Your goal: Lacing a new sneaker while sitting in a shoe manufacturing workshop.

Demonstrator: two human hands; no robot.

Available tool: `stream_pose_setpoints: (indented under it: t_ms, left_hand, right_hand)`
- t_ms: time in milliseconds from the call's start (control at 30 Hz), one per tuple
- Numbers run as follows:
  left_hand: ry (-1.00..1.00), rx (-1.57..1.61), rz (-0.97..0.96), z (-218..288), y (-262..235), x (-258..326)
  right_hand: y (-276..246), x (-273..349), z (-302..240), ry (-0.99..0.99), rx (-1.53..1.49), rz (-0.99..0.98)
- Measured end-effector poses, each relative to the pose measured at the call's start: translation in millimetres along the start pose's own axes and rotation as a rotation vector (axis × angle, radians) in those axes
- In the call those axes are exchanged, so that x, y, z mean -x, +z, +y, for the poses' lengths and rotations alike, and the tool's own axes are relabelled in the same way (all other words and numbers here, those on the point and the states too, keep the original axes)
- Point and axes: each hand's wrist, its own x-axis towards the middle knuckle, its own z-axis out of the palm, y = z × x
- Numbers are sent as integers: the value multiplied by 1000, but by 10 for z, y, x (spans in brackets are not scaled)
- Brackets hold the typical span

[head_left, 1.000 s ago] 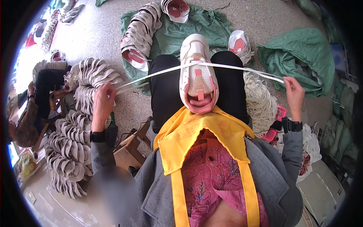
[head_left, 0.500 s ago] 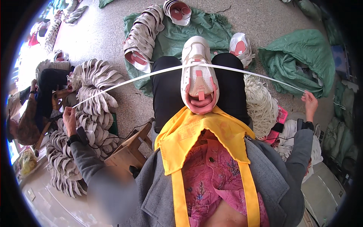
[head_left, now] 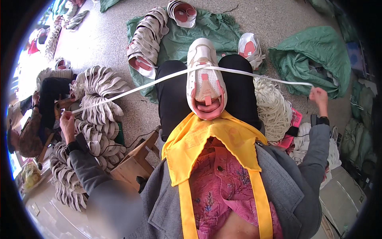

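A white and pink sneaker (head_left: 207, 89) rests between my knees, its toe pointing away from me. One long white shoelace (head_left: 139, 86) runs across the upper part of the shoe and stretches out to both sides. Far to the left, my left hand (head_left: 67, 124) pinches one end of it, above the stacked shoe parts. On the right, my right hand (head_left: 319, 99) is closed on the other end, with a short bit of lace sticking up from the fingers. Both arms are spread wide. The heel of the shoe lies against my yellow apron (head_left: 215, 137).
Stacked pale shoe uppers (head_left: 101, 89) line the floor at left, beside a wooden stool (head_left: 135, 161). More uppers lie on a green sheet (head_left: 179, 47) ahead. At right are a heap of white laces (head_left: 270, 109), a pink box (head_left: 293, 123) and a green sack (head_left: 314, 59). Another person sits at far left.
My right hand has come slightly inward and down, and the lace's right side now sags a little. My left hand has shifted slightly outward with its end.
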Motion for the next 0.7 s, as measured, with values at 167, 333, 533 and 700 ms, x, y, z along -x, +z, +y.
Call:
stream_pose_setpoints:
  t_ms: [167, 333, 533, 700]
  left_hand:
    - [-42, 207, 114, 525, -61, 47]
    - [12, 556, -982, 2462, 513, 897]
    - [103, 976, -1090, 3806, 827, 1477]
    - [327, 767, -758, 4155, 1010, 1499]
  right_hand:
    - [113, 215, -265, -64, -841, 299]
    - [1561, 1280, -1355, 109, -763, -419]
    - [2380, 1968, -2496, -150, -416, -747]
    - [2788, 1966, -2802, -811, -50, -344]
